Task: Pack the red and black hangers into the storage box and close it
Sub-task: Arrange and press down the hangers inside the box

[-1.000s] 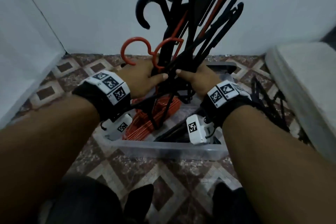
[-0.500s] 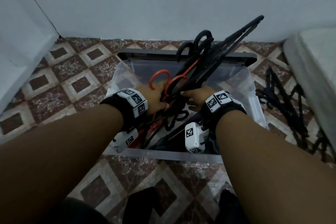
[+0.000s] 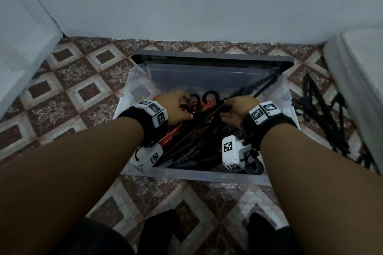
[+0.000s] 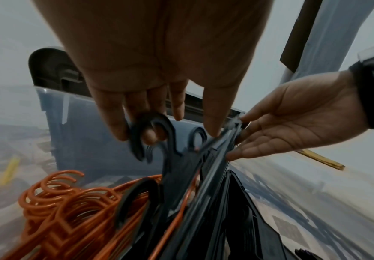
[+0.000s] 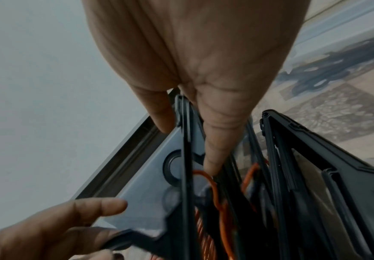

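Observation:
A clear storage box (image 3: pixel 196 176) stands open on the tiled floor, with its grey-rimmed lid (image 3: pixel 211 57) propped up behind it. A stack of red hangers (image 3: pixel 176 130) (image 4: pixel 65 207) lies in the box's left half. A bundle of black hangers (image 3: pixel 203 141) (image 4: pixel 181 167) lies slanted across the box. My left hand (image 3: pixel 182 105) (image 4: pixel 150 126) holds their hooks, with one finger through a hook. My right hand (image 3: pixel 230 109) (image 5: pixel 185 133) pinches a black hanger arm between thumb and fingers. One black hanger tip reaches the box's far right corner.
More black hangers (image 3: pixel 323 118) lie loose on the floor right of the box. A white padded edge (image 3: pixel 356 80) runs along the far right. White walls close the back and left. My feet (image 3: pixel 157 232) stand just before the box.
The bundle stood upright above the box a second ago. Both hands have lowered it, and it now lies slanted inside the box.

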Tool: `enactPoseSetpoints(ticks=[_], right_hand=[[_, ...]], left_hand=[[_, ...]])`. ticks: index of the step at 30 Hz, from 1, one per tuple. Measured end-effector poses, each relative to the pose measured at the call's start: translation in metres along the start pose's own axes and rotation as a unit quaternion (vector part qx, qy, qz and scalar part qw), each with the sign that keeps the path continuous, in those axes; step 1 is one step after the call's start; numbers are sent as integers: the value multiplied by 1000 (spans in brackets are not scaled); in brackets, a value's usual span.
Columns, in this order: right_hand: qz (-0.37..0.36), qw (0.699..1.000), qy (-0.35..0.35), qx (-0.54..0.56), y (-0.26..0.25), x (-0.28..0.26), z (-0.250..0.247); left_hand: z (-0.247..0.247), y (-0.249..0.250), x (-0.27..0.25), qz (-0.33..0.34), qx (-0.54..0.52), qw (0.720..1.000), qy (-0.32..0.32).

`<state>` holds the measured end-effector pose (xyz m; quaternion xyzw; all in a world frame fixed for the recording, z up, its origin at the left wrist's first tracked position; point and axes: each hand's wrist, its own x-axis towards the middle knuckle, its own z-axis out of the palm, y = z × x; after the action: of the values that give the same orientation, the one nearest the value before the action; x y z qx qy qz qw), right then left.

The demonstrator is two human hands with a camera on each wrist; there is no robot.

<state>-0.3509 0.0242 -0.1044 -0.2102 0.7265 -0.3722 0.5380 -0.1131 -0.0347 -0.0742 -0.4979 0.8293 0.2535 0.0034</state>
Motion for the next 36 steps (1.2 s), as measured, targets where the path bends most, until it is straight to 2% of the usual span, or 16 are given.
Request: enactPoseSetpoints(ticks=[3, 7, 14, 18, 22, 28, 33, 36], right_hand=[[0, 1000, 16, -25, 1, -1, -17], [-4, 999, 29, -33, -10, -17, -36], [4, 999, 50, 8, -36, -66, -60], [9, 1000, 24, 9, -47, -92, -67], [-16, 1000, 13, -13, -48, -105, -76], [-37, 997, 28, -54, -46, -113, -85], [-71, 993, 23, -95, -49, -117, -91], [-145, 970, 29, -195, -52, -119, -97]], left_hand=[[1, -2, 3, -34, -5, 999, 8], [6, -8, 7, -46, 42, 998, -24], [19, 11, 20, -13, 163, 980, -112], [31, 28, 27, 36, 186, 976, -103], [16, 44, 29, 24, 131, 990, -43], [-45, 62, 2, 61, -12, 996, 59], [-89, 79, -30, 108, -128, 977, 129], [-106, 84, -41, 162, -239, 947, 142]])
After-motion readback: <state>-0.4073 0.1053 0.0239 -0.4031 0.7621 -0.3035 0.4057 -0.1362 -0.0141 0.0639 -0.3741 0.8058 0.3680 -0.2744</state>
